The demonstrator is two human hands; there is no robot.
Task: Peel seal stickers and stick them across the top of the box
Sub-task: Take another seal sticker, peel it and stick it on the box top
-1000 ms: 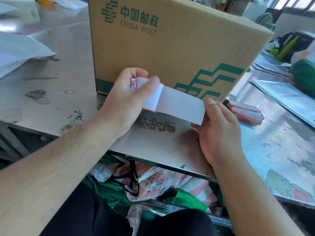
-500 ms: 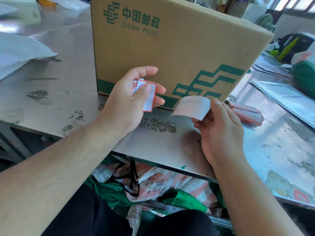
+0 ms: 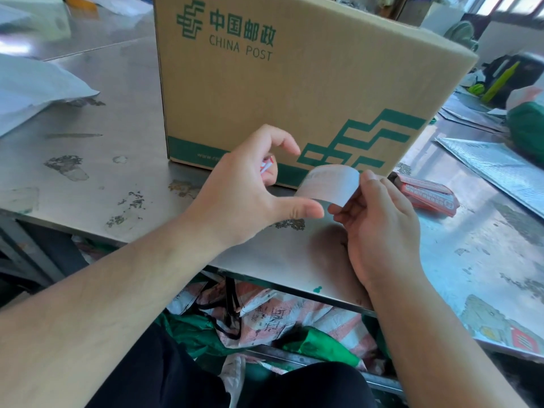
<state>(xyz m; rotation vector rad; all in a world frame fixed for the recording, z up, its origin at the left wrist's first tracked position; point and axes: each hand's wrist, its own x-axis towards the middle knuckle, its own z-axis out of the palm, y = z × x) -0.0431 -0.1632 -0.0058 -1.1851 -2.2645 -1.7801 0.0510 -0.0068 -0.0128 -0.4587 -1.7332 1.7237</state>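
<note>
A brown China Post cardboard box [image 3: 294, 92] with green print stands on the steel table [image 3: 117, 148] right in front of me. My left hand [image 3: 250, 187] is in front of its lower edge, a red-and-white seal sticker [image 3: 266, 166] tucked behind its curled fingers, thumb stretched toward the right hand. My right hand [image 3: 379, 225] pinches a curled white backing paper [image 3: 332, 184] by its right edge. The box's top is out of view.
A red-and-white pack of stickers [image 3: 426, 192] lies on the table right of the box. A silver mailer [image 3: 500, 169] and green bags [image 3: 527, 128] sit at far right, a white bag [image 3: 35, 89] at left. Sacks [image 3: 265, 319] lie under the table edge.
The sticker came fully off the backing: the left hand kept the sticker and the right hand the white backing. The left thumb now reaches toward the right hand, and the backing has curled.
</note>
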